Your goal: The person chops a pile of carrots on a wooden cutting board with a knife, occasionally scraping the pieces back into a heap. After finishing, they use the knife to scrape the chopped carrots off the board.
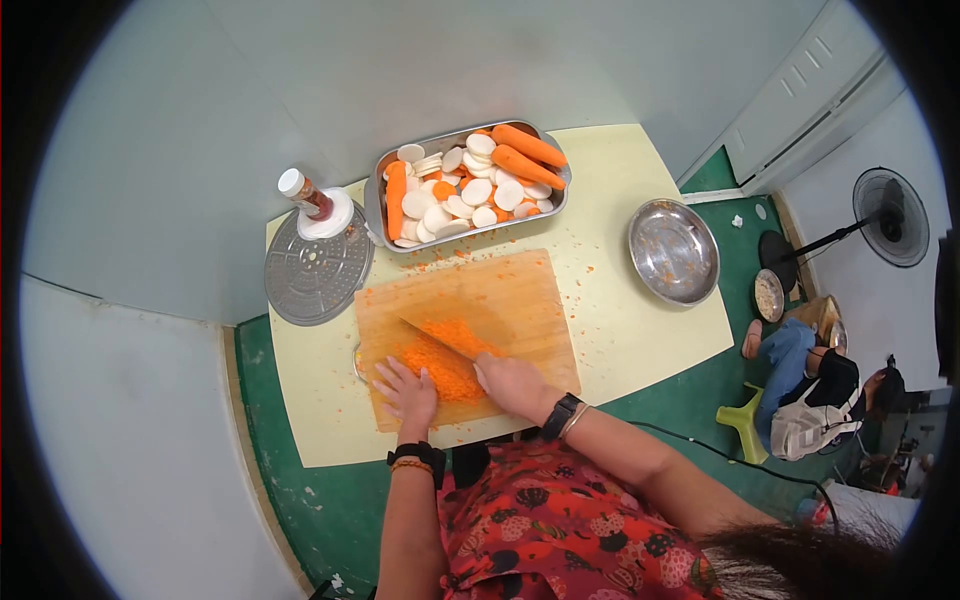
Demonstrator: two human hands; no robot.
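Note:
My right hand (508,384) is wrapped round the handle of a kitchen knife (436,338), whose blade lies across a heap of finely chopped carrot (440,372). The heap rests on a wooden cutting board (540,290). At the heap's left edge my left hand (408,392) lies with fingers spread, partly on the board, holding nothing. Behind the board a metal tray (376,215) holds whole peeled carrots (526,166), carrot pieces and several white round slices (437,217).
On the table's right stands a steel bowl (675,250) with orange bits inside. A grey perforated disc (310,270) lies at left beside a jar (308,195) on a white base. A seated person (815,400), a green stool (742,425) and a fan (890,216) are at right.

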